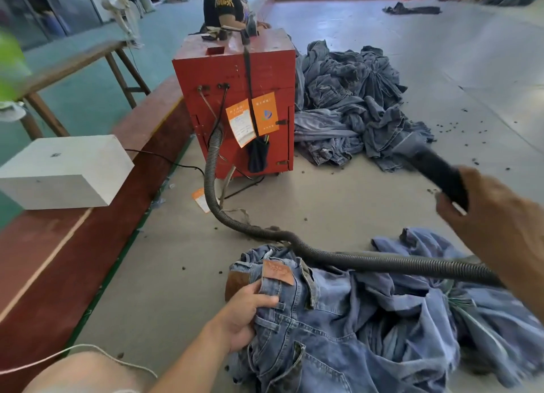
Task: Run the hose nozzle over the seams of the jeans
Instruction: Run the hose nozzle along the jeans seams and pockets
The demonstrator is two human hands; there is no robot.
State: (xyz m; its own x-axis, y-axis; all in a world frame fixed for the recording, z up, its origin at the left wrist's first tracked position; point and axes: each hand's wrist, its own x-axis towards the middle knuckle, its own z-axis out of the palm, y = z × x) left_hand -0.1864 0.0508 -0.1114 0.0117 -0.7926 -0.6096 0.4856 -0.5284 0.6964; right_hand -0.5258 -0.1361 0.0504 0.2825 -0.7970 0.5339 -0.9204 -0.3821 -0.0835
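Left hand (245,313) gripping jeans (338,328) at waistband, fingers curling over denim. Right hand (497,216) clutching black nozzle (432,165), tip pointing up and away. Jeans lying below nozzle, nearer left hand; nozzle needing swing downward. Hose (353,258) draping across jeans.

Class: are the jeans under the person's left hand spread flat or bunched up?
Bunched up. The jeans lie crumpled in folds on the table, waistband gripped by the left hand, the legs heaped rather than laid out.

The left hand (250,313) grips the jeans (338,333) at the waistband; the right hand (485,213) holds the black hose nozzle (435,168) raised above the grey platform (338,201).
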